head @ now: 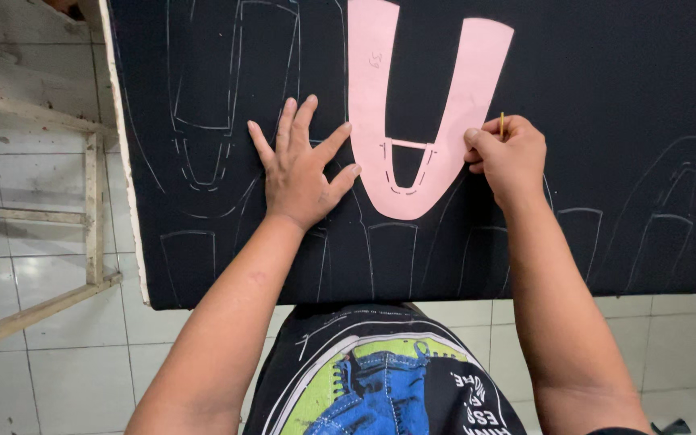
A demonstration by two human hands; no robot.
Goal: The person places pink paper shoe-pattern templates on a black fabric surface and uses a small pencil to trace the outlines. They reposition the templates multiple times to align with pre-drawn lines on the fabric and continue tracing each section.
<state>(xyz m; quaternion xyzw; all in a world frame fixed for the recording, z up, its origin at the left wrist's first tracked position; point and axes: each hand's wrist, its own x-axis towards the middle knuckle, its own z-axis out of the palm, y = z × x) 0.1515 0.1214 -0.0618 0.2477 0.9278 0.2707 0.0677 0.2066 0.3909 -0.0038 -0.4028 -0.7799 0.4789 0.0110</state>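
Surface: a board covered with a sheet of black material (606, 121), tilted toward the person, carried on a rough pale wooden frame (94, 209) seen at the left edge.

Template: a pink U-shaped paper pattern (412, 105) lies flat on the black sheet, upper centre, open end pointing away from the person, curved end nearest. Small slots and a dashed line are cut near its curve.

Left hand: the left hand (300, 165) lies flat on the black sheet, fingers spread wide, holding nothing. Thumb and index fingertip touch the left arm of the pink pattern and press it down.

Right hand: the right hand (509, 157) is closed in a narrow pinch around a thin yellow marking stick (502, 125), of which only the top end shows above the knuckles. The hand sits against the outer edge of the pattern's right arm, near its lower part. The tip of the stick is hidden behind the fingers.

Markings: pale chalk outlines (203, 121) of similar U shapes show on the black sheet, left of the pattern, below it along the near edge, and at the far right.

Surroundings: white tiled floor (42, 370) below and beside the board; the person's black printed shirt (380, 379) shows at bottom centre.
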